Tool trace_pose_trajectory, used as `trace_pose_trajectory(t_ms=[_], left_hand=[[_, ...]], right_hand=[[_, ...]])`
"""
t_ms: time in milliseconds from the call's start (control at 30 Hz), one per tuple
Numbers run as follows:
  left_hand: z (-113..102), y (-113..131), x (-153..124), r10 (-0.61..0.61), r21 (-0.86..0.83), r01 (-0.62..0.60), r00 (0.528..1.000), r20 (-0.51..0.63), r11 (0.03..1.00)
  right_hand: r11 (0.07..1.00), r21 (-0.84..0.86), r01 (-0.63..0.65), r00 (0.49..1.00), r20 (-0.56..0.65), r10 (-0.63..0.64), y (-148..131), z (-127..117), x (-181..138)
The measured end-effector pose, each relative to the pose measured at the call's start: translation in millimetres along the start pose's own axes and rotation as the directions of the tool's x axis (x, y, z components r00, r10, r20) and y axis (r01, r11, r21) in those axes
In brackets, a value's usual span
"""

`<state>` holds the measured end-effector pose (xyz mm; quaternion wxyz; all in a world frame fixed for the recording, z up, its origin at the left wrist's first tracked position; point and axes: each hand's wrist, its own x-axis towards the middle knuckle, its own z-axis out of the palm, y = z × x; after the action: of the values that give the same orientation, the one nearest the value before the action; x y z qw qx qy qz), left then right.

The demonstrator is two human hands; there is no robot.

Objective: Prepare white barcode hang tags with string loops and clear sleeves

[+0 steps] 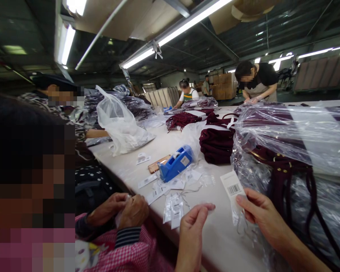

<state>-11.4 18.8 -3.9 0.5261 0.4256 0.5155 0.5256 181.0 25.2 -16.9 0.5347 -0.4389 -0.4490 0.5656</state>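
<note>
Both hands flank the barcode tag, right hand pinching it.

Both of the person's hands are bare: the left hand and the right hand carry no gloves, rings or watch. The forearms in view are uncovered too, with no sleeve showing on either.
</note>
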Motion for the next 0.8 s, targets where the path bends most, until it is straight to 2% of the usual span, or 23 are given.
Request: trace_pose_trajectory(t_ms=[167,467,533,633,800], left_hand=[[-4.6,20.3,-18.3,0.029,0.082,-0.035,0.997,0.069,0.996],[-27.0,41.7,-50.1,0.004,0.015,-0.007,0.973,0.230,1.000],[-31.5,42.2,-53.8,0.002,0.004,-0.003,0.967,0.255,1.000],[-36.9,41.0,-57.5,0.024,0.004,-0.027,0.952,0.304,1.000],[-42.1,42.2,-63.3,0.081,0.030,-0.097,0.937,0.341,0.995]], right_hand=[[0.997,-0.072,0.024,0.999,0.034,-0.021,-9.7,1.8,-5.4],[0.944,-0.323,0.065,0.961,0.277,0.028,-63.3,6.6,-40.7],[0.878,-0.453,0.155,0.953,0.304,-0.011,-75.9,5.6,-47.0],[0.700,-0.641,0.315,0.933,0.344,-0.105,-94.5,5.3,-53.3],[0.461,-0.761,0.457,0.885,0.439,-0.152,-121.2,9.7,-59.4]])
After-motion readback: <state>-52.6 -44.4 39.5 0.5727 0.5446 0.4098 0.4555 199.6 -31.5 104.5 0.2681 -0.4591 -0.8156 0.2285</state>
